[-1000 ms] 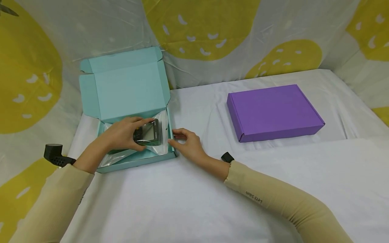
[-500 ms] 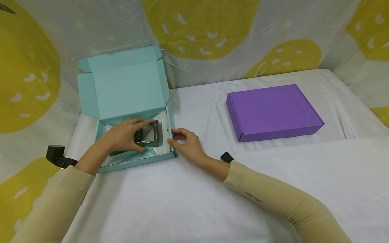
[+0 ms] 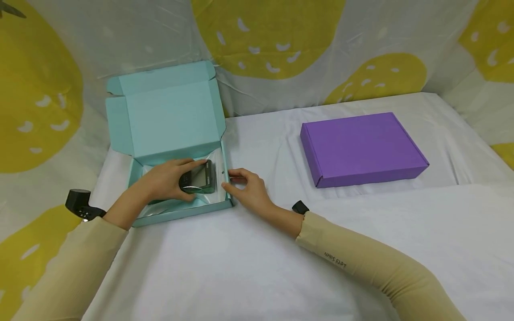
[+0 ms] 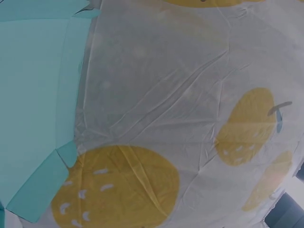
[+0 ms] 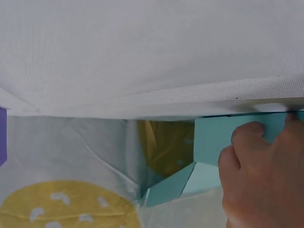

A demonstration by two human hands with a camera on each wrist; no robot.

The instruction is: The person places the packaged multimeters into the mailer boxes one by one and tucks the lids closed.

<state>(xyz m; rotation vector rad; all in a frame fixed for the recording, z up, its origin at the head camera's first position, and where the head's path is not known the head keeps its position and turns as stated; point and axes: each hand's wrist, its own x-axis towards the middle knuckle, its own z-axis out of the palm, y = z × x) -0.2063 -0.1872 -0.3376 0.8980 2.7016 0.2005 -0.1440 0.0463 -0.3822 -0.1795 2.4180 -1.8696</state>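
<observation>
A light teal cardboard box (image 3: 184, 214) stands on the left of the white cloth, its lid (image 3: 172, 116) raised behind it. Inside lies a dark handheld device (image 3: 203, 177) with a grey screen, in a clear plastic bag (image 3: 218, 162). My left hand (image 3: 162, 180) holds the device from above, fingers at its far side and thumb at its near side; palm and fingers cover its left part. With thumb and fingers, my right hand (image 3: 252, 192) pinches the box's right wall near the front corner. The left wrist view shows the lid (image 4: 33, 95) but no hand.
A closed purple box (image 3: 361, 151) sits on the white cloth (image 3: 257, 263) to the right. Behind everything hangs a curtain (image 3: 265, 93) with yellow fruit prints. Dark wrist cameras show on both arms, beyond the beige sleeves.
My left hand and the device have shifted slightly right inside the box. The bag's near left end, which overlapped the front rim, now lies inside. My right hand stays at the wall.
</observation>
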